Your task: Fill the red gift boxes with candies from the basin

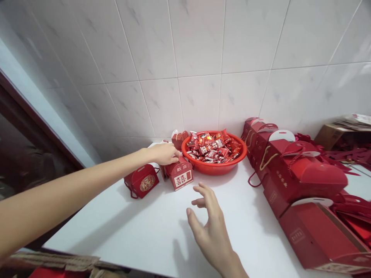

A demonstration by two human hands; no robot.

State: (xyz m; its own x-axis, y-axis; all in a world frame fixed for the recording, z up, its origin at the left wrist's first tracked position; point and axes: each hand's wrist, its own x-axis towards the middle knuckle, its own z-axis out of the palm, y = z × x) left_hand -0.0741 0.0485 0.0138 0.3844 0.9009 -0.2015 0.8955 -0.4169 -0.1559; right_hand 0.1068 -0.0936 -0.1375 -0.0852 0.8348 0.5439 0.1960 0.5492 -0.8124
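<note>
My left hand (pixel 165 153) reaches across with its fingers bent closed on the top of a small red gift box (pixel 181 173), which has a double-happiness character on a pale panel. The hand hides part of the box's top. Beside it on the left stands another small red gift box (pixel 143 180) with a gold round emblem and a red cord handle. My right hand (pixel 210 224) hovers over the front of the white table (pixel 139 231), open, fingers apart and holding nothing. A red plastic basin (pixel 216 168), full of wrapped candies (pixel 213 148), sits just right of my left hand.
Larger red gift boxes (pixel 278 170) with cord handles line the right side. An open cardboard carton (pixel 333 137) is at the far right. A tiled wall (pixel 199 96) closes off the back. Cardboard edges (pixel 58 260) show below the table's front left.
</note>
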